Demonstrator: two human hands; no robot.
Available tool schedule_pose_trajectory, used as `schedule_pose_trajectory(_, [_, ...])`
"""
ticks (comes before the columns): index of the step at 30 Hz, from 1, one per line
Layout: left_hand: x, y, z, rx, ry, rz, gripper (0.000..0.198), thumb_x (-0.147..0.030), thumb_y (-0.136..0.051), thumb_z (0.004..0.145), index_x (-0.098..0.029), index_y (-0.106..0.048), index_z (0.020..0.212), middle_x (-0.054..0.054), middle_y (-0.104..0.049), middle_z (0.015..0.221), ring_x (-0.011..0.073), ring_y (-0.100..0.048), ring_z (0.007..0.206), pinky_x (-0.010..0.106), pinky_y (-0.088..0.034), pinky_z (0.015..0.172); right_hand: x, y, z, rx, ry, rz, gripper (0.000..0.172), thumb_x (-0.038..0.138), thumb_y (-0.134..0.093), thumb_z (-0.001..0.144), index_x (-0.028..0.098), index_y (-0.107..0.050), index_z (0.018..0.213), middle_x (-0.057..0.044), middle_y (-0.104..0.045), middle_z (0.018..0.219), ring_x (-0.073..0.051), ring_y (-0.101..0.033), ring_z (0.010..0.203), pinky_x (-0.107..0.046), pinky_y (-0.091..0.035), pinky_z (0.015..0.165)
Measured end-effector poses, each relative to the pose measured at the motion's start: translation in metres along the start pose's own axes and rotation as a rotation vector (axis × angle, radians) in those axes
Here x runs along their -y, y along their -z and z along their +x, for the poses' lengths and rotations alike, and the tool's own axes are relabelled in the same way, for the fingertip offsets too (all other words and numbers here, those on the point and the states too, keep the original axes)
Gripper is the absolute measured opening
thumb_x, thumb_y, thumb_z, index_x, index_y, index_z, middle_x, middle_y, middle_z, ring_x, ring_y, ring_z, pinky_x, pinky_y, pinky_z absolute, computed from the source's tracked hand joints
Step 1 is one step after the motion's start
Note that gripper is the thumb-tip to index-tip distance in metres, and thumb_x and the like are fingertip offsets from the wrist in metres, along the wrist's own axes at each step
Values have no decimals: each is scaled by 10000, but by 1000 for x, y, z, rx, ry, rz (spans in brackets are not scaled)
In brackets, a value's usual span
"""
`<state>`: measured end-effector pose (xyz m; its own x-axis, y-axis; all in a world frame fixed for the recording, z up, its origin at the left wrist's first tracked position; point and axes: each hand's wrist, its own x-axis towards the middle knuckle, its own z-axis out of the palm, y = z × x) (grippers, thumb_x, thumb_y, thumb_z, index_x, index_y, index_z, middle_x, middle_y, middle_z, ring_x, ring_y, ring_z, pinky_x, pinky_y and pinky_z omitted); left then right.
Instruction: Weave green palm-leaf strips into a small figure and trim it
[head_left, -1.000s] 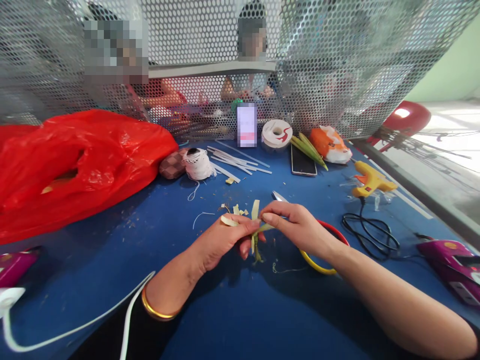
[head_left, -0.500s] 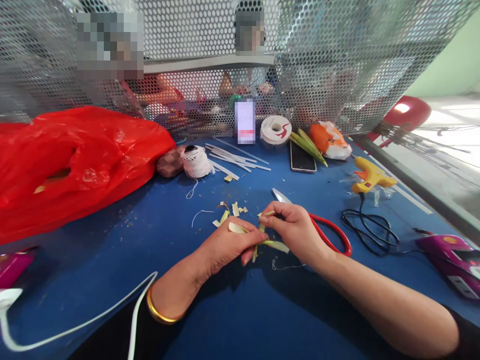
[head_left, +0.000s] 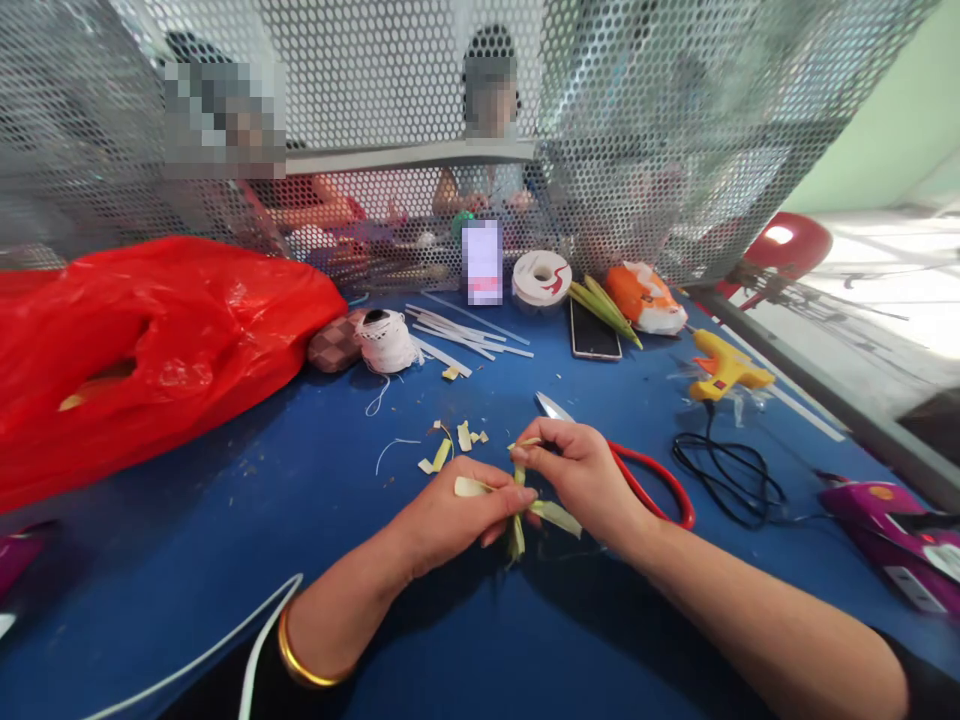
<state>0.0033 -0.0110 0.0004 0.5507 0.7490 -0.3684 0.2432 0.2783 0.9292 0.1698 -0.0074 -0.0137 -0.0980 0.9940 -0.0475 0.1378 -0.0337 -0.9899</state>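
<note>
My left hand [head_left: 465, 510] is closed, pinching a small bundle of pale yellow-green husk strips [head_left: 517, 538] between thumb and fingers. One strip sticks out to the left over the hand, another [head_left: 556, 517] to the right, and a frayed end hangs below. At the top of the bundle, the thumb and forefinger of my right hand [head_left: 577, 462] grip a folded strip. Scissors with red handles [head_left: 660, 470] lie partly under my right hand and forearm. Cut husk scraps [head_left: 442, 453] are scattered just beyond my left hand.
A red plastic bag [head_left: 165, 360] fills the left side. White thread [head_left: 386, 342], white sticks [head_left: 465, 330], a ribbon spool [head_left: 541, 280] and a dark phone [head_left: 595, 333] stand or lie behind. A yellow glue gun [head_left: 724, 365] and purple power strip [head_left: 892, 540] are right. Two people sit beyond the mesh.
The view has shifted, so the table's things appear slightly lower and farther left. Both hands keep their grips; the bundle's lower end now shows more fully beneath my left thumb.
</note>
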Motion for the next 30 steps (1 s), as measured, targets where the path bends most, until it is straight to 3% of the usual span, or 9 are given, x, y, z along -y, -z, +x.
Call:
schedule_pose_trajectory(3, [1,0,2,-126,-67,-44,361,-489,-640,810,-164,-771,724,15,-597,615,130,-494,612,259,-363,599,5,5,4,33,12,81,202,361,-672,760,192,-628,658,13,-587,657,-136,-509,652,-281,-415,646])
schedule_pose_trajectory(6, [0,0,3,-172,-96,-83,358,-499,-665,792,-169,-762,693,40,-641,791,163,-549,762,274,-402,705,10,7,5,87,-25,169,267,439,-657,792,181,-663,725,-5,-619,713,-142,-545,707,-289,-440,712])
schedule_pose_trajectory(9, [1,-1,3,-164,-44,-177,387,-538,-679,766,-159,-740,712,53,-676,776,187,-590,778,301,-428,750,12,6,3,142,-88,208,321,487,-680,776,175,-652,706,-7,-619,693,-139,-554,677,-281,-448,669])
schedule_pose_trajectory(13, [1,-3,2,-107,31,-256,499,-635,-622,768,-146,-720,774,64,-689,694,180,-615,685,305,-445,699,12,2,0,212,-123,263,354,504,-690,771,185,-598,651,23,-569,574,-124,-539,535,-274,-437,561])
schedule_pose_trajectory(18, [3,-4,4,-129,-8,-332,461,-589,-638,782,-142,-729,849,49,-675,687,145,-610,660,276,-448,699,9,2,0,122,-94,288,373,501,-699,762,185,-563,618,18,-573,594,-121,-533,540,-278,-428,579])
schedule_pose_trajectory(21, [6,-4,7,-154,-6,-364,389,-520,-700,752,-139,-731,820,43,-666,685,133,-598,631,269,-459,668,6,3,1,135,-84,288,359,482,-683,777,186,-555,618,21,-548,590,-123,-506,545,-284,-415,580])
schedule_pose_trajectory(26, [7,-5,7,-198,48,-337,284,-416,-734,721,-132,-741,723,53,-664,668,122,-574,603,243,-444,597,1,1,0,25,-51,175,282,394,-667,773,185,-571,609,25,-532,594,-121,-471,576,-284,-384,596])
schedule_pose_trajectory(30, [5,-6,5,-162,109,-281,240,-365,-727,717,-127,-752,701,38,-637,591,100,-535,539,225,-402,552,-2,-2,0,-29,-63,113,230,347,-662,750,186,-586,604,20,-546,607,-124,-462,601,-283,-371,607])
